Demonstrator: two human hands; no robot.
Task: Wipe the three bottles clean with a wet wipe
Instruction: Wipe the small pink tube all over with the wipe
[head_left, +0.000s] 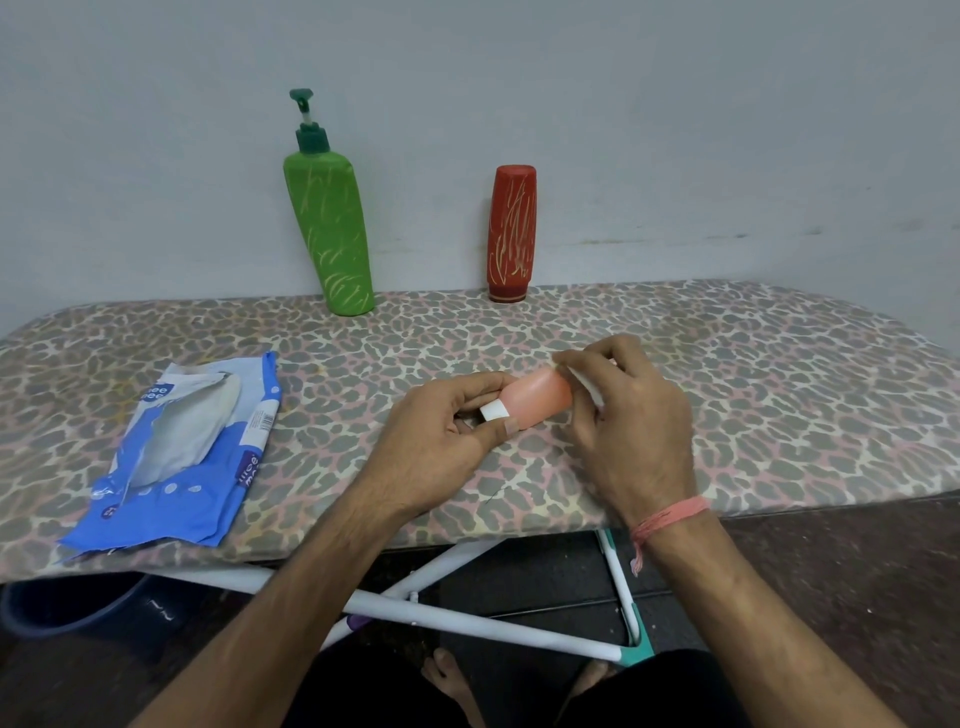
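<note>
A small pink bottle (540, 399) with a white cap lies sideways just above the leopard-print board (779, 395). My left hand (447, 441) grips its capped end. My right hand (631, 421) pinches a white wet wipe (589, 387) against the bottle's other end. A tall green pump bottle (332, 228) with yellowish streaks stands at the back, leaning against the wall. A red bottle (511, 234) with similar streaks stands upside down on its cap to the right of it.
A blue wet-wipe pack (182, 467) lies open at the front left of the board. Beneath the board are its white crossed legs (467, 618) and a dark bucket (72, 603) on the floor. The wall stands right behind the bottles.
</note>
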